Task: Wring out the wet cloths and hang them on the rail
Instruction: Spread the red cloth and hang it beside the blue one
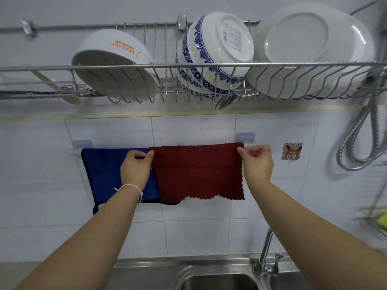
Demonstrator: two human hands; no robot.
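A dark red cloth (199, 172) with a zigzag hem hangs spread over the white rail (73, 152) on the tiled wall. A blue cloth (102, 170) hangs on the same rail to its left, partly tucked behind the red one. My left hand (136, 168) pinches the red cloth's upper left corner at the rail. My right hand (256, 162) pinches its upper right corner beside the rail's right bracket (245, 137). Most of the rail is hidden under the two cloths.
A wire dish rack (188, 65) with bowls and a plate hangs just above the rail. A small hook sticker (292, 151) is right of the rail, a shower hose (356, 143) farther right. Below are the steel sink (209, 277) and tap (266, 252).
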